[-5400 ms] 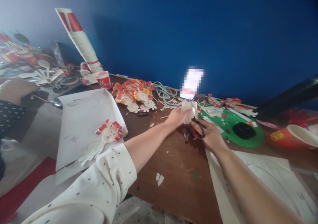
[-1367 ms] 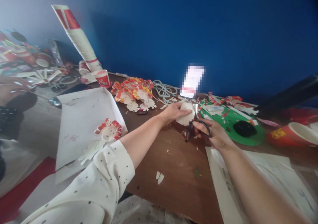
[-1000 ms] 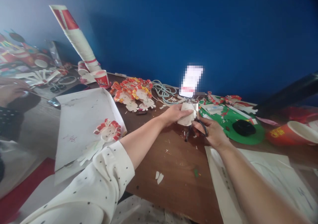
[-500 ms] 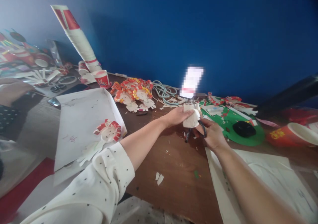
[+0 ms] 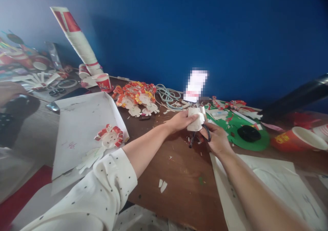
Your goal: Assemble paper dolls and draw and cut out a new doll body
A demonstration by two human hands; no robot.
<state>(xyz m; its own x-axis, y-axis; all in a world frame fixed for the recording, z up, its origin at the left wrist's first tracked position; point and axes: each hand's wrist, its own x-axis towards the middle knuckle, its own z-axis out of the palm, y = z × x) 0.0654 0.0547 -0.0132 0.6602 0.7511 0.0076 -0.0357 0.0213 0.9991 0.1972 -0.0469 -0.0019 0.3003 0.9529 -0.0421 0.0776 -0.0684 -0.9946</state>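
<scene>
Between the thumb and fingers of my left hand (image 5: 179,121) is a piece of white paper (image 5: 194,122), held up above the brown table (image 5: 176,186). My right hand (image 5: 217,138) is closed round black-handled scissors (image 5: 207,133), close against the right side of the paper. The paper hides most of the blades. A few small paper scraps (image 5: 163,186) lie on the table below my hands. Behind the paper stands a lit, blurred-out screen (image 5: 195,86).
A pile of red-and-white paper figures (image 5: 138,96) lies beside coiled cable (image 5: 167,96). On the left are a white box lid (image 5: 77,121) and a paper cup stack (image 5: 79,43); another person's hand (image 5: 10,92) shows there. A green sheet (image 5: 261,143) and red cup (image 5: 287,140) sit right.
The whole view has shifted slightly. Both hands keep their hold on the paper and scissors, with little visible movement. The other person's hand at the left has moved a little.
</scene>
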